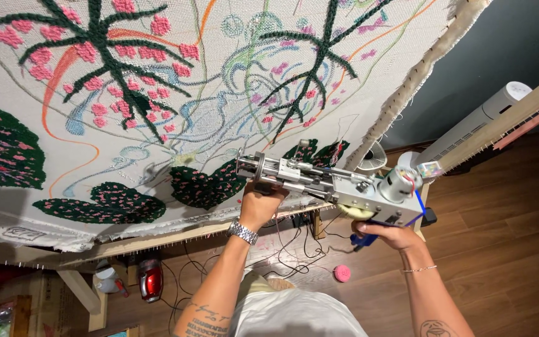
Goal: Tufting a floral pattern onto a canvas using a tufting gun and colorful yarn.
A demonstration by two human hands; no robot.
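Cloth (232, 75) stretched on a wooden frame (157, 240) fills most of the view, off-white backing with a half-done pattern on it: dark green branches with pink blossoms up top, dark green leaf patches speckled pink along the bottom edge, and thin orange, blue and green outline lines in between. The frame's rail has a row of small nails gripping the cloth edge.

Below and to the right it's all brown wood floor (500, 249). A tangle of black cables (294, 249) runs across it, there's a small pink ball of yarn (342, 273) near the middle, a red shiny thing (150, 279) under the frame, and a white tower fan (488, 118) standing against the dark grey-blue wall (519, 37). A small round white fan (372, 159) sits just past the cloth's edge.

The tufting gun (338, 184) is held up with its front end against the cloth, right at the lower leaf patches. It's silver metal with a motor on the back. Left hand (260, 203), wristwatch on that arm, is wrapped shut around the front grip from below. Right hand (391, 236) is closed on the blue rear handle (363, 240) under the motor, thin bracelet on the wrist. Both forearms reach up and forward, tattoos showing.
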